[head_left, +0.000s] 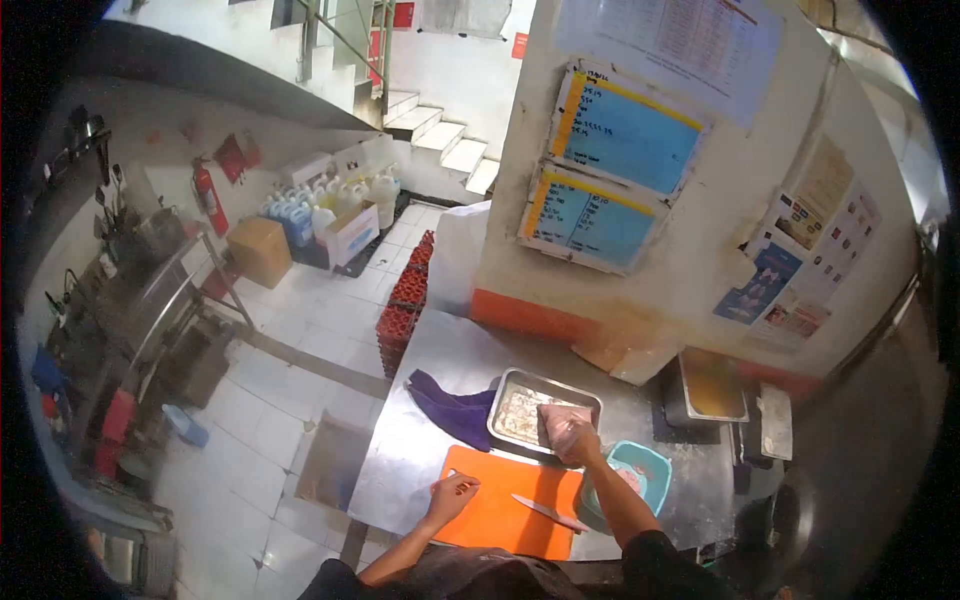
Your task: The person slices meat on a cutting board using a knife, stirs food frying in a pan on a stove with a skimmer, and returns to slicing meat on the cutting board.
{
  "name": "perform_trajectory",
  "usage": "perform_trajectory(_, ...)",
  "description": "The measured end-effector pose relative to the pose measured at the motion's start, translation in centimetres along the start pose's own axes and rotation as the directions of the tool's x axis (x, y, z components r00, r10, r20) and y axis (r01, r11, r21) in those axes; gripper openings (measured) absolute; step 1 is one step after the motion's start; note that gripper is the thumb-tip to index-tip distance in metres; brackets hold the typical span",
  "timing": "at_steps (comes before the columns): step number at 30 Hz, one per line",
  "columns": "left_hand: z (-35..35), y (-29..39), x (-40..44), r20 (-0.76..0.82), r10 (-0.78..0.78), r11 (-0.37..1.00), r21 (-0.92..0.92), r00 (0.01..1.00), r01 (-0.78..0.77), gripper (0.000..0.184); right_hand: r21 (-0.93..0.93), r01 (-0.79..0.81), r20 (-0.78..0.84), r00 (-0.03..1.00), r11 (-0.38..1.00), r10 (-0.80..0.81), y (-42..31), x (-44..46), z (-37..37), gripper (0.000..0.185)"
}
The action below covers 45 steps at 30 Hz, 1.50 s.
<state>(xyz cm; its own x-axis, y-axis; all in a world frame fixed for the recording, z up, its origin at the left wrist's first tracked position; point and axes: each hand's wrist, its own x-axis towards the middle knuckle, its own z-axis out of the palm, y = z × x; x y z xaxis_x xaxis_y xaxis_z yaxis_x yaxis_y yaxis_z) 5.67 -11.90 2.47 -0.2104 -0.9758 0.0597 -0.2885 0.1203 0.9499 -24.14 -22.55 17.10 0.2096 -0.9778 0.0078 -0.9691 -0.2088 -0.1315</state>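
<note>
Over the right end of a shallow metal tray (517, 430), my right hand (577, 446) is closed around a pinkish bag (562, 418) that looks like plastic; its contents are not clear. My left hand (456, 494) rests at the left edge of an orange cutting board (490, 520). Its fingers are curled, with a tiny pale bit by the fingertips that I cannot make out. A knife (545, 511) lies on the board between my hands. Under my right forearm stands a light-blue bowl (655, 463) with pinkish food in it, partly hidden.
A purple cloth (450, 410) lies beside the tray on the steel table (390, 450). Farther right is a deep metal pan (712, 385) of yellowish liquid. Red crates (405, 305) stand behind the table; a wall with blue boards (625, 130) rises at the back.
</note>
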Motion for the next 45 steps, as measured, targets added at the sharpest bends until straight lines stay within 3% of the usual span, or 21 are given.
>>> perform_trajectory(3,0.3,1.9,0.2,0.001,-0.025,1.0,0.006,1.0,0.025,0.016,-0.028,0.011,0.03,0.999,1.0,-0.011,-0.5,0.4,-0.4,0.015)
perform_trajectory(4,0.3,2.2,-0.2,0.009,-0.023,1.0,-0.008,1.0,0.023,0.017,-0.1,0.081,-0.041,0.996,0.992,-0.085,-0.2,0.4,0.5,0.017)
perform_trajectory(9,0.5,3.9,1.1,0.052,0.013,0.998,-0.057,0.999,-0.01,0.017,-0.025,0.211,-0.238,0.948,0.977,-0.211,1.4,0.8,1.9,0.011)
perform_trajectory(13,-0.7,6.7,0.5,-0.028,0.023,0.999,0.03,0.999,-0.022,0.014,0.016,0.257,-0.289,0.926,0.966,-0.241,3.8,0.1,4.4,0.006)
perform_trajectory(14,-0.3,5.7,0.2,-0.075,0.031,0.998,-0.054,0.997,-0.035,0.014,0.237,0.082,0.07,0.992,0.968,-0.101,5.4,1.4,5.4,0.017)
perform_trajectory(15,-0.1,3.8,-0.1,-0.067,0.013,1.0,-0.014,0.998,-0.014,0.013,0.375,-0.161,0.44,0.898,0.913,-0.023,6.5,2.5,5.7,0.032)
perform_trajectory(16,0.1,2.8,-0.8,-0.047,-0.015,1.0,-0.015,0.999,0.014,0.013,0.362,-0.28,0.614,0.789,0.889,-0.002,8.0,3.1,4.8,0.027)
perform_trajectory(18,0.0,1.7,-1.8,-0.061,-0.052,0.966,-0.255,0.997,0.035,0.013,0.213,-0.147,0.632,0.775,0.966,-0.022,12.8,4.3,2.7,0.024)
perform_trajectory(20,-0.4,1.5,-2.8,-0.054,-0.094,0.965,-0.249,0.994,0.078,0.013,0.042,0.168,0.598,0.786,0.985,-0.16,17.9,6.1,1.4,0.032)
perform_trajectory(22,-0.7,1.7,-3.5,-0.057,-0.126,0.963,-0.246,0.99,0.109,0.013,-0.134,0.696,0.569,0.637,0.705,-0.521,21.3,7.1,-0.3,0.045)
perform_trajectory(23,-0.9,2.0,-3.7,-0.062,-0.142,0.959,-0.255,0.988,0.122,0.014,-0.032,0.406,0.581,0.751,0.913,-0.314,20.4,7.1,-2.8,0.047)
perform_trajectory(24,-1.1,2.1,-3.9,-0.069,-0.157,0.955,-0.265,0.985,0.133,0.015,0.083,0.042,0.592,0.802,0.996,-0.083,18.5,6.4,-5.6,0.05)
perform_trajectory(25,-1.0,1.8,-4.0,-0.065,-0.154,0.958,-0.254,0.986,0.133,0.015,0.154,-0.212,0.596,0.799,0.965,0.08,16.1,5.7,-8.5,0.053)
perform_trajectory(29,-0.5,0.7,-3.9,-0.047,-0.169,0.947,-0.286,0.984,0.149,0.016,0.244,-0.465,0.612,0.755,0.851,0.237,11.7,3.3,-14.7,0.066)
perform_trajectory(32,-0.5,0.7,-3.5,-0.035,-0.209,0.945,-0.263,0.977,0.193,0.016,0.399,-0.404,0.609,0.788,0.823,0.091,17.2,3.4,-11.9,0.067)
perform_trajectory(33,-0.7,1.0,-3.3,-0.047,-0.192,0.947,-0.27,0.98,0.172,0.015,0.298,-0.424,0.608,0.775,0.855,0.172,16.5,3.1,-12.5,0.068)
perform_trajectory(36,-1.1,0.6,-3.2,-0.057,-0.181,0.953,-0.256,0.982,0.161,0.014,0.416,-0.304,0.548,0.836,0.857,0.031,15.0,1.2,-14.3,0.063)
perform_trajectory(39,-2.0,1.1,-3.6,-0.077,-0.193,0.939,-0.304,0.978,0.162,0.014,0.441,-0.239,0.526,0.85,0.865,-0.033,9.4,-1.1,-19.0,0.06)
perform_trajectory(40,-2.5,1.5,-3.7,-0.056,-0.22,0.929,-0.318,0.974,0.191,0.014,0.48,-0.316,0.549,0.836,0.819,0.0,7.5,-1.9,-19.8,0.057)
perform_trajectory(42,-3.1,1.2,-4.6,-0.045,-0.265,0.915,-0.328,0.963,0.236,0.014,0.39,-0.213,0.538,0.842,0.896,-0.034,5.9,-2.7,-19.9,0.055)
perform_trajectory(45,-3.8,0.5,-5.7,-0.092,-0.218,0.931,-0.319,0.972,0.178,0.013,0.497,-0.17,0.579,0.796,0.851,-0.179,-0.3,-4.7,-20.2,0.052)
